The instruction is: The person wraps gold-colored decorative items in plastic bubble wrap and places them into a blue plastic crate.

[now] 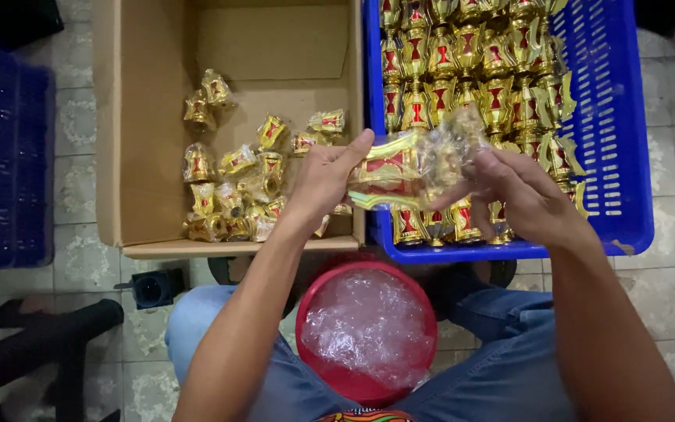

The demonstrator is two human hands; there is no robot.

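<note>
My left hand (323, 178) grips a gold and red ornament (384, 168) by its base, thumb on top. My right hand (519, 195) holds the crinkled clear plastic bag (451, 148) that is partly over the ornament's other end. Both hands are above the gap between a cardboard box (150, 234) and a blue plastic crate (619, 156). The box holds several bagged gold ornaments (236, 187). The crate is filled with rows of unbagged gold and red ornaments (470, 70).
A red round bowl (314, 312) with clear plastic bags in it sits between my knees. A dark blue crate (1, 156) stands at the left. A black stool leg (41, 336) and a small black object (154, 287) lie on the tiled floor.
</note>
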